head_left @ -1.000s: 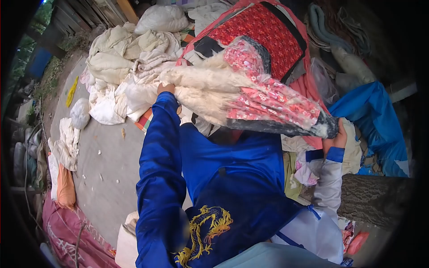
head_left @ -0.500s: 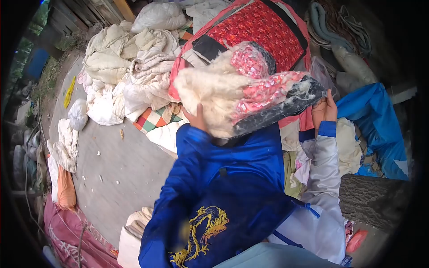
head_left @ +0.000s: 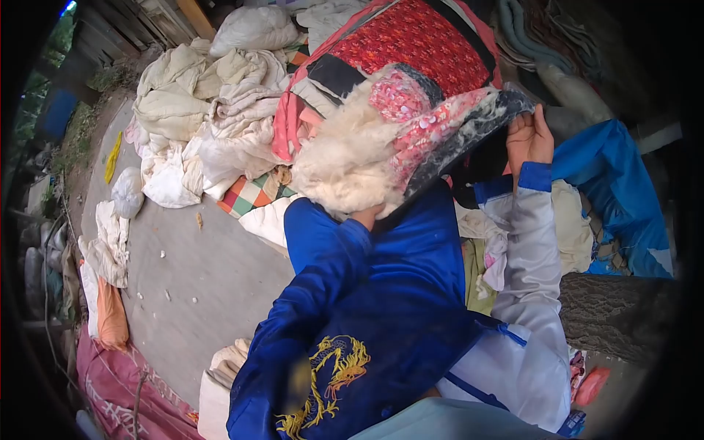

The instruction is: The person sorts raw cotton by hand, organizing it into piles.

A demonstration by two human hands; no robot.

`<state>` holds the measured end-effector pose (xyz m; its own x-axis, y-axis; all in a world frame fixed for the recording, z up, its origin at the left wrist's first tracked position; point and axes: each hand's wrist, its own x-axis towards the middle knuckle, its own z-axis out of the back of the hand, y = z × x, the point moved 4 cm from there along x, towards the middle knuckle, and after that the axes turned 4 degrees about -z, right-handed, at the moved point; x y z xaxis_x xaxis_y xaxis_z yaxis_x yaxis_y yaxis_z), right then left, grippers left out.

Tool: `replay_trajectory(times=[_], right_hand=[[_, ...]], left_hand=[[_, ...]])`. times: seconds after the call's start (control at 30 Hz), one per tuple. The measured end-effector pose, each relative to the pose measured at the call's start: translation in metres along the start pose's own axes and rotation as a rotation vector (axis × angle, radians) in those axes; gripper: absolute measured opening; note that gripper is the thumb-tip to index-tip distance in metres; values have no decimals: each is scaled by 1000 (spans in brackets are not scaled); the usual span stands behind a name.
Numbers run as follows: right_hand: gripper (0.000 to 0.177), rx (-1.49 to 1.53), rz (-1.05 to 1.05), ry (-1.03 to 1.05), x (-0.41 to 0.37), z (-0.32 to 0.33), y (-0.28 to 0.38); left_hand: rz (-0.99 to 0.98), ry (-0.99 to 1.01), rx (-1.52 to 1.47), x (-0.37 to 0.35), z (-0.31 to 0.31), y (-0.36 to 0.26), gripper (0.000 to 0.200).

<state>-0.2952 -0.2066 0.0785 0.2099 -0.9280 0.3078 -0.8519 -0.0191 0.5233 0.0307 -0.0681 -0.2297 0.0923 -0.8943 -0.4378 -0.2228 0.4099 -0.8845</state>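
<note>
Since the right hand (head_left: 529, 139) pinching its dark edge (head_left: 469, 141) is higher now, the pink floral, cream-fluffed cloth (head_left: 414, 143) tilts steeper by the blue-clad lap (head_left: 414, 253); left hand (head_left: 367, 215) has slid right, can't tell its grip.

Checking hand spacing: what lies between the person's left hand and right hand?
The floral cloth, with its lint-flecked dark edging, lies between the left hand and right hand, in the head view.

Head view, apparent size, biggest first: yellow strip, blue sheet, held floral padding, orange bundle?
1. Held floral padding
2. Blue sheet
3. Orange bundle
4. Yellow strip

Apparent size only; distances differ.
</note>
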Motion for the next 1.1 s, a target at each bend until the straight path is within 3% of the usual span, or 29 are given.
replay_trajectory(times=[0.03,0.1,0.13,0.17,0.2,0.23,0.27,0.3,0.37,0.43,0.47,0.6,0.7,0.77,0.83,0.9,0.97,1.03,1.1], right_hand=[[15,-57,65,-134,2,11,0],[22,-168,208,-380,6,23,0],[33,-208,114,-375,-2,50,-12],[38,-369,7,-589,-23,35,-36],[42,-708,-83,-756,-44,60,-63],[44,-884,-139,-727,-68,57,-98],[45,-1058,-133,-523,-93,48,-131],[47,-1234,31,-288,-108,33,-157],[46,-1570,-57,22,-114,-51,-171],[46,-1737,-46,215,-112,-61,-197],[41,-1782,79,198,-111,-63,-208],[18,-1987,-105,265,-115,-57,-222],[19,-1880,-34,589,-134,-65,-229],[18,-1831,142,722,-131,-96,-213],[19,-1804,238,813,-129,-118,-191],[17,-1772,207,972,-151,-127,-163],[14,-1776,239,935,-157,-124,-125],[13,-1785,330,672,-143,-108,-98],[11,-1744,230,493,-136,-100,-98]], left_hand=[[-172,-29,98,13,2,-9,40],[-314,-112,197,9,-1,-58,39],[-298,-113,135,14,-2,-58,41],[-287,-114,73,22,-1,-57,43],[-279,-113,13,30,0,-61,45],[-314,-96,-46,29,-3,-74,44],[-337,-77,-103,20,-7,-88,43],[-357,-62,-161,10,-9,-99,42],[-330,-20,-67,3,-10,-111,36],[-338,41,-34,4,-12,-122,33],[-387,47,-3,3,-13,-131,30],[-398,-55,-209,-10,0,-177,28],[-348,-149,-233,23,34,-192,26],[-341,-247,-193,49,57,-195,27],[-354,-570,-9,90,92,-201,35],[-437,-511,1004,149,160,-217,46],[-414,-330,477,143,161,-228,47],[-378,-138,-28,115,154,-249,48],[-297,78,-542,83,129,-244,49]])
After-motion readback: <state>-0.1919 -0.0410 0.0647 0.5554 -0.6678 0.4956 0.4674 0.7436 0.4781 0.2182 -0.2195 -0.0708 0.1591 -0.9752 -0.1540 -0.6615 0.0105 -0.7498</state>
